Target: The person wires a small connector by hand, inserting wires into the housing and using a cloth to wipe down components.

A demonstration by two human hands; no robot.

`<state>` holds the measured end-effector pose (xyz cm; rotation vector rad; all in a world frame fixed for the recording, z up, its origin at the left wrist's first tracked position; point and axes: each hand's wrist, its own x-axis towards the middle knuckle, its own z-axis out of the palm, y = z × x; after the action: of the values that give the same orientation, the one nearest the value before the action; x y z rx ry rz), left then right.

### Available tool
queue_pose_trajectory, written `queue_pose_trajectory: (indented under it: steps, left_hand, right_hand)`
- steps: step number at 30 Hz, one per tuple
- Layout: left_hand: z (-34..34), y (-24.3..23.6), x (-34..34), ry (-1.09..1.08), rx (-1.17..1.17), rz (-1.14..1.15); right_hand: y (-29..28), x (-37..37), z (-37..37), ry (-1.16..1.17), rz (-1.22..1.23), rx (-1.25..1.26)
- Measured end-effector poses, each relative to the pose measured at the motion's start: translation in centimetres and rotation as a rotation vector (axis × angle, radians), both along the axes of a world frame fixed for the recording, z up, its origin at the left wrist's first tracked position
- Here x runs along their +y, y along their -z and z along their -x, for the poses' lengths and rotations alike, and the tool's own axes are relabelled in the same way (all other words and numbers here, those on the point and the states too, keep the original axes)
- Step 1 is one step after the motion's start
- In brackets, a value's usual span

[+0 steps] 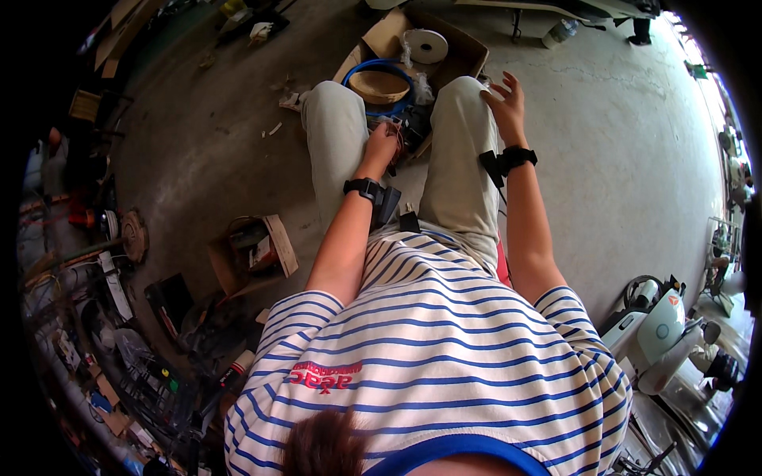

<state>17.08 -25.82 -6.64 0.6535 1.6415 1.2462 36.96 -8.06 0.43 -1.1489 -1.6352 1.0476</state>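
My left hand (382,144) is between my knees, its fingers closed at a small bundle of reddish-brown wires. Beside it is a dark part (413,125), too small and shaded to name. My right hand (506,105) is raised by the outer side of my right knee, fingers apart and nothing in them. Just beyond my knees stands an open cardboard box (468,52). It holds a white reel (427,46), a coil of blue tubing (349,73) and a round tan piece (379,86) within the coil.
A smaller cardboard box (282,244) with dark items stands on the concrete floor to my left. Cluttered tools and parts (131,349) fill the far left. A white scooter (663,329) is at the right. A clear plastic container (560,33) stands at the far right.
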Motion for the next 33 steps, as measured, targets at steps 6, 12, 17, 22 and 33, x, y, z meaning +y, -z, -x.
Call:
queue_pose_trajectory:
  steps: [6,12,17,22,33]
  left_hand:
    - [-0.3,-0.2,-0.3,-0.007,0.064,0.017]
    - [-0.3,0.5,-0.5,-0.026,0.139,-0.006]
    - [0.2,2.0,-0.7,-0.031,0.119,0.004]
    - [-0.5,-0.1,1.7,-0.017,0.106,-0.064]
    - [0.5,4.6,0.2,-0.105,0.259,-0.101]
  right_hand:
    - [-0.6,-0.2,0.8,0.002,-0.085,-0.247]
    - [0.2,0.7,0.3,-0.02,0.079,-0.014]
    - [1.1,1.4,0.6,-0.014,0.242,0.27]
    - [0.0,3.1,0.3,-0.1,-0.021,-0.051]
    - [-1.2,-0.6,4.4,-0.2,-0.176,-0.287]
